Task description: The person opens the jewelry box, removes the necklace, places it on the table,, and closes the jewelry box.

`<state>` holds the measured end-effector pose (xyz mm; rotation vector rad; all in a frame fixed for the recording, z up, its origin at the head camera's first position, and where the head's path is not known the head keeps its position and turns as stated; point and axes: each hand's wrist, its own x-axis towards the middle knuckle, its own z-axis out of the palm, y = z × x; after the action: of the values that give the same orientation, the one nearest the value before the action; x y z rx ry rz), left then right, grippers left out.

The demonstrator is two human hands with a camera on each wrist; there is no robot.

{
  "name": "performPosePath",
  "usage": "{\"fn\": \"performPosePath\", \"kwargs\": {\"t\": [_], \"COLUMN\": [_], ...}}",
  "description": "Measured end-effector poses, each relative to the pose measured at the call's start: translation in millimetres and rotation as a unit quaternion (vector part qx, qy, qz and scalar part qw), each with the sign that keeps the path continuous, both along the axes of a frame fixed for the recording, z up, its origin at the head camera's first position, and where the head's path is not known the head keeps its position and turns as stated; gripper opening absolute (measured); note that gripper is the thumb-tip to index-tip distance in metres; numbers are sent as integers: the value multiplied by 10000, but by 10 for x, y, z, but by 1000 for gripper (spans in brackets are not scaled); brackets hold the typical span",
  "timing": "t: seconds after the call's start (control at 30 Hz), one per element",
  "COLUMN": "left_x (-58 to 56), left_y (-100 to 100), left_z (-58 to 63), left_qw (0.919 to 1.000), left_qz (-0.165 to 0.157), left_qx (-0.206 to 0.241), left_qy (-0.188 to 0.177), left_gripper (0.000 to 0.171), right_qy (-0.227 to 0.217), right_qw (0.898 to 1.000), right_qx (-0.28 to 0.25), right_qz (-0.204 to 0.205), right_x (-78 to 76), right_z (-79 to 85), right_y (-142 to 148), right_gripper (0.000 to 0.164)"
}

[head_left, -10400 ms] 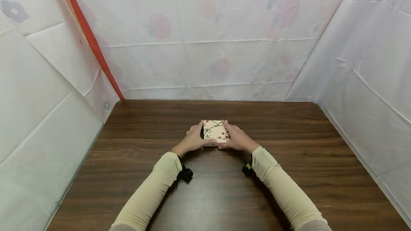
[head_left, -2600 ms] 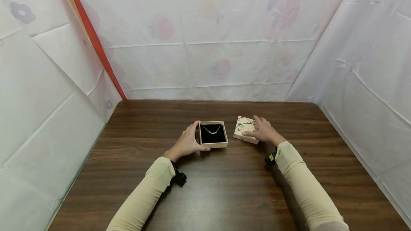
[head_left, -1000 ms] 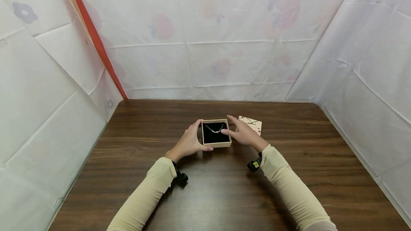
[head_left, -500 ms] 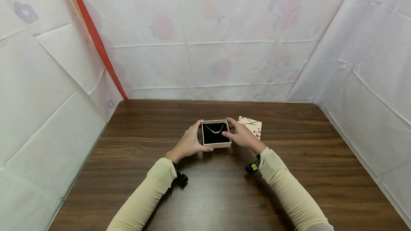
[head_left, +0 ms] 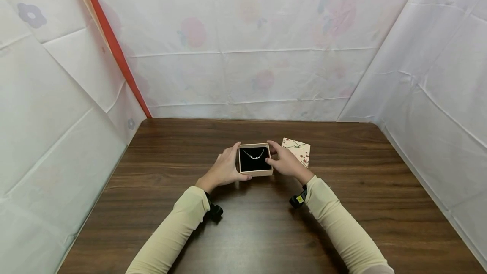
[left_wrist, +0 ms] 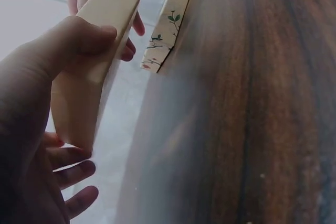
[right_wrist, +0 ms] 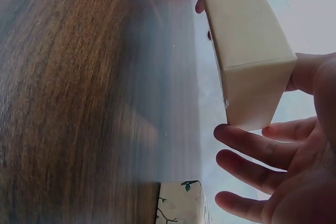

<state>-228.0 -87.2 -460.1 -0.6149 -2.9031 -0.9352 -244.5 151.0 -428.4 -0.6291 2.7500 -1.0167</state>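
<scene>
A small cream jewelry box (head_left: 256, 173) without its lid sits between both hands in the head view. Inside, a thin silver necklace (head_left: 255, 157) lies on a black cushion (head_left: 251, 165). My left hand (head_left: 224, 167) grips the box from the left, its thumb along the front wall. At the right wall, my right hand (head_left: 288, 162) pinches the box, with its thumb at the rim. Both wrist views show the box's underside lifted off the table. The patterned lid (head_left: 300, 149) lies behind the right hand, which covers part of it.
The brown wood-grain table (head_left: 251, 231) extends around the hands. Pale printed sheets (head_left: 243, 75) stand along its back and sides, with a red strip (head_left: 114, 47) at the back left corner.
The lid, on the box at first, came off and was laid to the right. My right hand then left the lid for the box's right wall, its thumb shifting toward the rim.
</scene>
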Motion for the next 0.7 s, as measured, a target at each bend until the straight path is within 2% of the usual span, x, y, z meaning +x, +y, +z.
{"fn": "performPosePath", "kwargs": {"t": [0.2, 0.43, 0.57, 0.7], "left_x": [-4, 7, 14, 13], "left_y": [-2, 17, 20, 20], "left_z": [9, 6, 10, 3], "left_qw": [9996, 9998, 9998, 9998], "left_qz": [11, 156, 205, 204], "left_qx": [-286, -108, -59, -57], "left_qy": [-43, -16, 23, 8], "left_gripper": [117, 116, 116, 117], "right_qy": [13, 105, 403, 1068], "right_qw": [9999, 9996, 9984, 9930], "right_qx": [134, 253, 349, 457], "right_qz": [-9, -80, -166, -188], "right_x": [-2, -10, 2, 30], "right_z": [-12, -45, -39, -18], "right_y": [-14, -25, -57, -87], "right_gripper": [66, 69, 69, 57]}}
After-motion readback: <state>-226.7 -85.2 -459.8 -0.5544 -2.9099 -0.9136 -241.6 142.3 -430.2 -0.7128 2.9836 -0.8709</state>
